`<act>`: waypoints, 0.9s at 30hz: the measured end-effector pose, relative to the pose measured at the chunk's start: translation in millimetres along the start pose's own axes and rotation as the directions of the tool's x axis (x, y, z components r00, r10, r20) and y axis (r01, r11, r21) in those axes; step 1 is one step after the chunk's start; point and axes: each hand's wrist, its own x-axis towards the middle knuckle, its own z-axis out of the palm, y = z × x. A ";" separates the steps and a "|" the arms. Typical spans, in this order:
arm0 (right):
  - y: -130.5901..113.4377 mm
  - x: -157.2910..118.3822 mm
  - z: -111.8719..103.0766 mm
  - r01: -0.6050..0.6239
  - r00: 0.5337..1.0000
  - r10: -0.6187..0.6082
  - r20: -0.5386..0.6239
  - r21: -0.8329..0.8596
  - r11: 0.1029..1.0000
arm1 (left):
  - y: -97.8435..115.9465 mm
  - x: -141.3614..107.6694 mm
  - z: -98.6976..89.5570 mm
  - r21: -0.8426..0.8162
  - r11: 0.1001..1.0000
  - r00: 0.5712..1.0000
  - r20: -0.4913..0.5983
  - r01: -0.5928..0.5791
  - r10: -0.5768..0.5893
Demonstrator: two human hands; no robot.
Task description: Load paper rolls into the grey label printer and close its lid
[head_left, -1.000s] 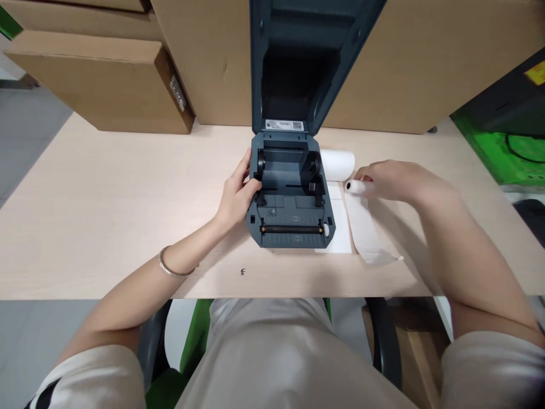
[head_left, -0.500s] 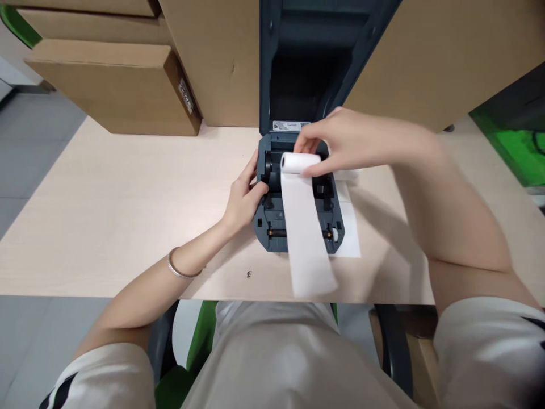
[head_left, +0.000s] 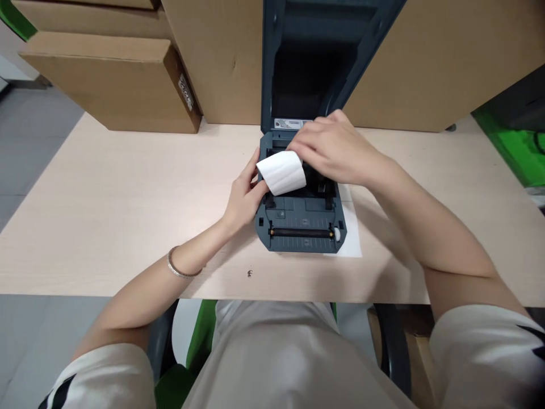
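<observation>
The white paper strip (head_left: 281, 172) no longer trails over the front; it now curls at ten o'clock in the open blue-grey plastic device (head_left: 293, 245), leaving the slim black roller (head_left: 302, 233) at six o'clock uncovered. The right hand (head_left: 336, 149), at one o'clock, bends its fingers at the strip's edge, their grip hidden. The left hand (head_left: 243, 199) clamps the device's rim at nine o'clock.

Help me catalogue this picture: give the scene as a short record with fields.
left hand: grips left side of printer
right hand: fingers at edge of white paper, grip partly hidden
lid: open, raised
flat sheet: on table, partly hidden by printer
cardboard box: on table, left of lid
</observation>
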 end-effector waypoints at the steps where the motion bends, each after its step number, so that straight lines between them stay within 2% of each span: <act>1: 2.8 -5.8 0.0 0.021 1.000 -0.018 -0.015 0.167 0.986 | -1.7 0.5 -0.4 -0.006 1.000 1.000 0.000 -0.006 0.006; 2: 4.9 -12.0 1.7 0.046 0.999 -0.039 -0.028 0.305 0.951 | -3.2 1.0 -0.8 -0.012 1.000 1.000 0.002 -0.009 0.009; 4: 6.0 -26.6 9.6 0.096 0.995 -0.079 -0.058 0.411 0.907 | -5.1 1.9 -1.9 -0.013 1.000 1.000 0.011 -0.004 0.004; 10: -12.6 -86.5 45.4 0.166 0.985 -0.142 -0.103 0.288 0.943 | -0.4 3.2 -4.5 0.028 0.999 0.999 0.039 0.030 -0.031; 13: -22.4 -106.8 60.4 0.218 0.968 -0.193 -0.163 0.156 0.963 | 1.3 4.2 -5.1 0.004 0.999 0.998 0.052 0.037 -0.037; 16: -26.2 -113.3 71.0 0.256 0.948 -0.241 -0.206 0.052 0.965 | 0.8 5.4 -6.0 -0.007 1.000 0.997 0.068 0.031 -0.030; 19: -26.2 -114.2 76.0 0.279 0.941 -0.278 -0.192 -0.023 0.960 | 0.5 6.1 -6.6 0.003 1.000 0.997 0.074 0.022 -0.022; 24: -26.3 -113.4 76.5 0.359 0.902 -0.367 -0.225 -0.078 0.930 | 4.7 5.6 -6.3 0.001 0.998 0.996 0.066 0.056 -0.056; 27: -27.6 -110.6 74.2 0.362 0.893 -0.376 -0.246 -0.102 0.926 | 7.7 5.2 -6.5 0.004 0.997 0.994 0.073 0.080 -0.080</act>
